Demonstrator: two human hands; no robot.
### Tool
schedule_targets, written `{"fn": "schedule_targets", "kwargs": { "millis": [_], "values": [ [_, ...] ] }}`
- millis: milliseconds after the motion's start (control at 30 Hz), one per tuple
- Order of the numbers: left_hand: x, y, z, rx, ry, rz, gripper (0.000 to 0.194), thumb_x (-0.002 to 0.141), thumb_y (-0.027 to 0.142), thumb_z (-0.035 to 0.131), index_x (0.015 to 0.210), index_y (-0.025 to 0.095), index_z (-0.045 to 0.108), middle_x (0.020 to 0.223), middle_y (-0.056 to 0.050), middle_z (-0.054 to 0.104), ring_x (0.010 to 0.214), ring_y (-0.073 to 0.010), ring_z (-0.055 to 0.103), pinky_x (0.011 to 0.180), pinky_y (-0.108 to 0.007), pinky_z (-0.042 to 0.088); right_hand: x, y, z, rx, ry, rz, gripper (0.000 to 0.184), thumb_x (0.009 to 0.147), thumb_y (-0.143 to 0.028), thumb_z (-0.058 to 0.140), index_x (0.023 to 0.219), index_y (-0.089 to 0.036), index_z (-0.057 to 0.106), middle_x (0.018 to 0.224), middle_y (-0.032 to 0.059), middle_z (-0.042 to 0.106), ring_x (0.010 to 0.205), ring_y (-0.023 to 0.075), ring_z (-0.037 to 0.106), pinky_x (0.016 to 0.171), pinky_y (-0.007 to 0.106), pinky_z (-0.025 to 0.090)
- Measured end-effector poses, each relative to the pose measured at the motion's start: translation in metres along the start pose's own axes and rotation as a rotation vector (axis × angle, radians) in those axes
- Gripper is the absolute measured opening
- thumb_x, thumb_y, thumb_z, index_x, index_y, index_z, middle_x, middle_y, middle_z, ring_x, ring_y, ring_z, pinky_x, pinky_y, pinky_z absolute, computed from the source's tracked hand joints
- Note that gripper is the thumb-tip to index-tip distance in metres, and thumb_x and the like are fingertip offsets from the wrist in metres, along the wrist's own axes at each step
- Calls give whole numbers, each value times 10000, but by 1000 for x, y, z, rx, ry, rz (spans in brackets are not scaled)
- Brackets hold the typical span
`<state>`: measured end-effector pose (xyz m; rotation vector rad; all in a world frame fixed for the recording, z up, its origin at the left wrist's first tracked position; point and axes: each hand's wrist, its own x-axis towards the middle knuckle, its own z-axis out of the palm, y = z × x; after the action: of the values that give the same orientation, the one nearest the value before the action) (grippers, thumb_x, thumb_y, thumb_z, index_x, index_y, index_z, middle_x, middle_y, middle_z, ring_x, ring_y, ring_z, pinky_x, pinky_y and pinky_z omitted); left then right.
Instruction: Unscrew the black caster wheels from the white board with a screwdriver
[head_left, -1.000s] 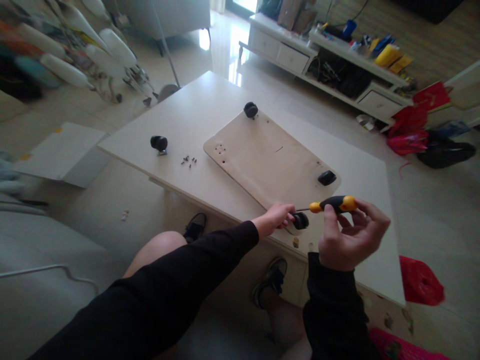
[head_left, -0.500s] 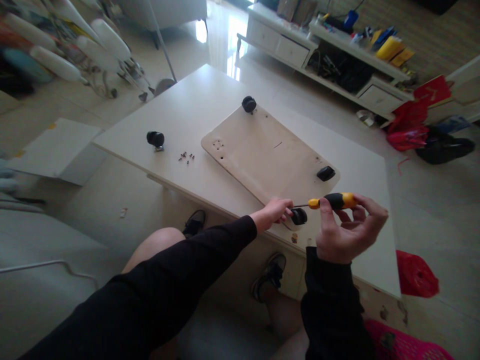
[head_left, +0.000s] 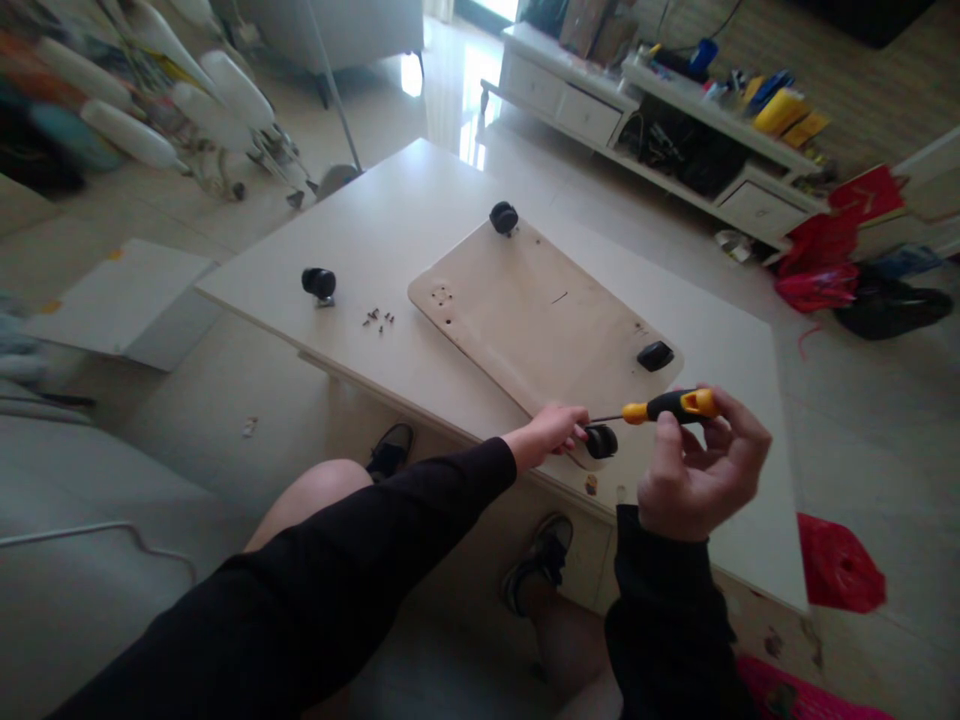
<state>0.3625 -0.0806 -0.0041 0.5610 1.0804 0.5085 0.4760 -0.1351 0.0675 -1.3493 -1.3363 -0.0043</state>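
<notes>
A pale wooden board [head_left: 536, 320] lies flat on a low white table [head_left: 375, 240]. Black castor wheels sit at its far corner [head_left: 503, 217], its right corner [head_left: 655, 355] and its near corner [head_left: 601, 441]. My left hand [head_left: 551, 433] is closed in a pinch at the near castor, beside the screwdriver's tip. My right hand [head_left: 697, 465] grips the black and yellow handle of the screwdriver [head_left: 667, 407], which points left toward that castor. A loose castor [head_left: 319, 284] and several small screws [head_left: 379, 319] lie on the table to the left.
A white shelf unit [head_left: 675, 120] with clutter stands at the back right. Red bags [head_left: 840, 565] lie on the floor to the right, a flat white box [head_left: 120, 300] to the left. My knees and shoes [head_left: 544, 560] are under the table's near edge.
Both hands stay at the near castor. My right hand's fingers have shifted round the screwdriver handle. The view has shifted slightly.
</notes>
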Motion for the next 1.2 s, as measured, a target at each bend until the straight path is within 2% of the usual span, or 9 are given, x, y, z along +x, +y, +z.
{"fn": "schedule_targets", "kwargs": {
  "millis": [100,300,400,533,733,833,967,1033,1200],
  "values": [
    [-1,0,-1,-7,7,-6,219,937,232,603,736,148,625,747,-22,638,519,-83,398,475,-255,240,-1,2,1,63,-34,-22,486,894,-256,702,1372,-230,621,1375,118,705,1145,260,788,775,395,710],
    [0,1,-2,-33,-5,-13,173,937,233,604,793,144,636,754,-14,640,518,-79,395,469,-247,236,3,7,0,7,45,-24,505,727,-267,928,1173,-240,694,1226,43,680,1016,206,763,711,337,684],
    [2,-1,-2,-24,-13,-12,181,942,244,596,796,146,638,770,-19,651,524,-81,400,470,-245,244,2,1,2,85,34,10,463,798,-257,847,1226,-225,675,1244,63,711,1046,224,789,745,378,714],
    [4,-3,-1,-3,-12,9,228,941,260,593,742,154,622,767,-33,655,539,-88,406,478,-249,256,1,-4,1,122,-24,37,481,858,-234,717,1332,-229,632,1400,118,715,1218,274,767,908,498,714],
    [4,-3,-1,2,-17,4,211,928,261,602,746,158,624,758,-35,654,543,-95,406,480,-252,255,2,3,1,8,19,-8,563,735,-312,912,1224,-259,639,1320,63,644,1091,233,751,869,472,719],
    [3,-2,-1,3,-16,6,210,932,259,603,755,151,632,762,-36,655,543,-91,406,478,-247,253,2,0,2,85,27,-5,584,785,-286,859,1307,-252,599,1276,68,678,1086,248,779,873,481,721],
    [-1,0,0,19,-12,-1,231,947,257,595,746,147,624,762,-34,651,545,-86,409,476,-241,256,2,-1,0,64,-86,-10,514,876,-261,727,1371,-233,593,1407,128,693,1202,279,767,951,520,693],
    [-3,1,0,30,-6,-4,238,951,252,592,739,148,614,754,-31,642,545,-86,408,478,-244,258,2,2,-2,25,-89,-25,516,865,-294,752,1356,-237,606,1421,126,673,1186,268,756,932,504,690],
    [-4,2,-1,29,-13,-6,209,951,247,585,773,145,628,773,-33,649,551,-91,427,490,-253,265,5,10,-5,-151,12,-33,571,748,-440,920,1229,-240,687,1224,76,640,1129,257,699,775,420,689]
  ]
}}
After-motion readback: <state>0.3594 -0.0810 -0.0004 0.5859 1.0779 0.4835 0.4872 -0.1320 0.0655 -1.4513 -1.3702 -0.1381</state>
